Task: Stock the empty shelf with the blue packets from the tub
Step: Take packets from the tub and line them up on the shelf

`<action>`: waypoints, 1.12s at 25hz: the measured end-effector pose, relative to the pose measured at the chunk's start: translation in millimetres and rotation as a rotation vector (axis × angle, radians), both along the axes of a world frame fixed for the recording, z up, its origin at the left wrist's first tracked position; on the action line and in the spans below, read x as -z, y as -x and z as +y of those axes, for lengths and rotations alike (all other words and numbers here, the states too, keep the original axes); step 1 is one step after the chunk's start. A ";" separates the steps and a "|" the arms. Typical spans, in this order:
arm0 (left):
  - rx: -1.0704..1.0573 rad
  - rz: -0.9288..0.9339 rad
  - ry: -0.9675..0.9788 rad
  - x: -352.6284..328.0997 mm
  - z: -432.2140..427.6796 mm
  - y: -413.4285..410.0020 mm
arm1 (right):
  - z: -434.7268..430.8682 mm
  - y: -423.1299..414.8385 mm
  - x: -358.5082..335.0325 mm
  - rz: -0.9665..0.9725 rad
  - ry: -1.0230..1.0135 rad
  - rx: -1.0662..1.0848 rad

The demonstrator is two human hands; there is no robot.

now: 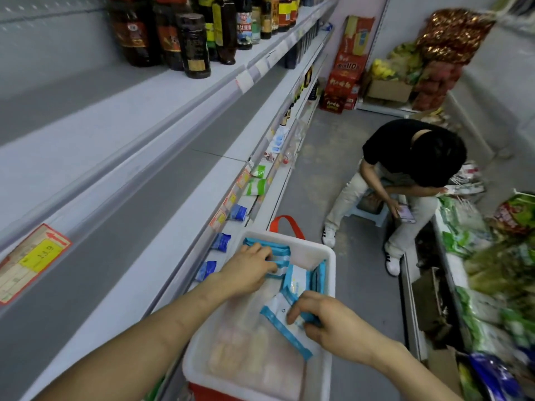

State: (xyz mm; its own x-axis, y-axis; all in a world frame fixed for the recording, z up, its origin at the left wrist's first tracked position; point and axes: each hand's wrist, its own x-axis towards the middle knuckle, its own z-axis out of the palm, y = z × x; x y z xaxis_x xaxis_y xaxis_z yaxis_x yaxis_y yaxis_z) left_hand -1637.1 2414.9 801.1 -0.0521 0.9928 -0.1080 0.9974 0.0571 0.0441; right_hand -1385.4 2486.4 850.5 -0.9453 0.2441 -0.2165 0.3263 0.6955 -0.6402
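Directly below the camera, a white plastic tub (330, 256) sits against the front of a store shelving unit, and both of the person's bare hands reach into it. At the tub's far left corner the left hand (249, 270) lies on a stack of blue packets (279, 253), fingers curled over the top one and gripping it. At the tub's near right side the right hand (327, 322) pinches a blue and white packet (285, 332) between curled fingers and thumb. That packet lies flat, slanting toward the tub's middle, with its lower end sticking out from under the hand. More upright packets (317, 277) stand on edge against the tub's right wall, between the two hands.

Left of the tub runs a long, empty grey shelf (121, 233), with a yellow price tag (37, 256) on the rail above it. Just left of the tub's far corner, small blue pouches (221, 241) sit along a lower shelf edge. A red handle (285, 224) rises behind the tub. Beyond the tub, to the right, another person (405, 157) in a black top sits on a low stool (376, 215) and holds a phone (405, 212). High above and left of the tub, dark bottles (191, 44) stand on an upper shelf.
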 end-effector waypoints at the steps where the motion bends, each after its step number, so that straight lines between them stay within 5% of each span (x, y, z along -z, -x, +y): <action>1: 0.024 0.011 0.017 -0.1 0.6 -1.4 | -1.2 0.4 1.4 -0.009 -0.005 0.000; 10: 0.063 -0.101 0.058 -13.6 -4.6 -7.5 | 0.2 4.1 0.2 -0.048 -0.005 0.009; 16: -0.096 -0.327 -0.004 -99.4 -30.9 12.4 | 16.4 19.4 -28.4 0.029 0.021 -0.021; 28: -0.429 -0.169 -0.194 -348.0 -181.5 49.2 | 18.8 173.6 -224.2 0.271 -0.351 -0.658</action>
State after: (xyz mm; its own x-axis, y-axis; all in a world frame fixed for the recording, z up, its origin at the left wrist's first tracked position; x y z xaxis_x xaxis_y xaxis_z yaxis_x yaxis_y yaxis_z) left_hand -1686.3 2233.4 1149.0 -0.4581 0.8882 0.0341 0.8637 0.4358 0.2533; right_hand -1559.0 2505.2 1074.7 -0.9281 -0.3713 0.0283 -0.3575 0.8673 -0.3464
